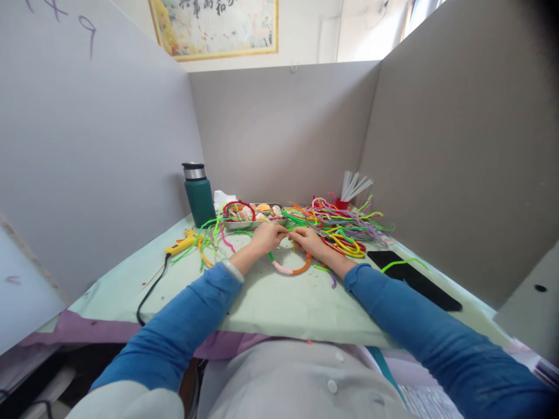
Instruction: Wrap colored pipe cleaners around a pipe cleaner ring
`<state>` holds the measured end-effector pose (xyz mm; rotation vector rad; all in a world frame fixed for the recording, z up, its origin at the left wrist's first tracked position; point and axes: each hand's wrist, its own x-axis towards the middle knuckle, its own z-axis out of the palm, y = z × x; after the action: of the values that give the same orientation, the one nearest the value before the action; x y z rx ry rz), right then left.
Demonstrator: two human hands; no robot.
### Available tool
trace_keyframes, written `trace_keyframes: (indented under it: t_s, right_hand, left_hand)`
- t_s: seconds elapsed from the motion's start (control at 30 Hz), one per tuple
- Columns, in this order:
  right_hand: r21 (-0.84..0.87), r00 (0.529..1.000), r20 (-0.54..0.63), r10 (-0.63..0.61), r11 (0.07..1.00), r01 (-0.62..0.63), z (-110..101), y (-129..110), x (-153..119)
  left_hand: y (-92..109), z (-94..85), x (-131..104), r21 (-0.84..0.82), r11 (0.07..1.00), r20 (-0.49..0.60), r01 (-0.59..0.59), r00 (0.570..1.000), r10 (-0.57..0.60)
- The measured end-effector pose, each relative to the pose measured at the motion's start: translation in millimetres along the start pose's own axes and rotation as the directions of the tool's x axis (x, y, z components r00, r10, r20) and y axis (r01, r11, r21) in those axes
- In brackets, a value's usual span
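The left hand [269,234] and right hand [307,240] are pinched at the far side of the ring [283,269], fingertips almost meeting; exactly what lies between them is too small to make out. The ring's green, pink and orange curve shows on the table [271,308], just on the wearer's side of the grip. Beyond the grip and a little left sits a tray [234,226] of shells [263,208]; farther left stand a bottle [200,201] and, nearer the wearer, a yellow glue gun [180,245]. Right of the grip spreads a heap of fuzzy stems [340,220], with clear sticks [349,187] in a red cup [342,204] behind and a black slab [413,282] farther right.
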<state>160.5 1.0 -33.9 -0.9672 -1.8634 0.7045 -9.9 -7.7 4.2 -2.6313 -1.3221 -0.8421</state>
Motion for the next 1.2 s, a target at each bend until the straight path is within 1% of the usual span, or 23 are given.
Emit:
trace_keyframes:
  t_s: [0.17,0.23,0.53,0.9,1.2]
  right_hand:
    - [0.005,1.0,0.003,0.001,1.0,-0.001,0.0,-0.3,0.2]
    - [0.009,1.0,0.003,0.002,1.0,-0.002,-0.1,-0.8,0.1]
    - [0.024,1.0,0.0,0.012,1.0,-0.012,0.6,-1.8,-0.1]
    - [0.009,1.0,0.0,0.018,1.0,-0.018,0.2,-2.3,-0.9]
    - [0.001,1.0,0.013,0.027,1.0,-0.027,0.5,-3.9,-1.6]
  left_hand:
    - [1.7,0.4,-0.6,-0.058,0.993,-0.04,0.108,0.993,-0.11]
    - [1.5,1.0,-0.4,-0.059,0.991,-0.039,0.121,0.992,-0.123]
    - [0.4,1.9,1.2,-0.037,0.994,-0.049,0.1,0.994,-0.102]
    - [1.1,1.4,2.4,0.032,0.997,-0.031,0.065,0.997,-0.064]
    - [-0.7,1.5,3.0,0.049,0.998,-0.008,0.05,0.999,-0.049]
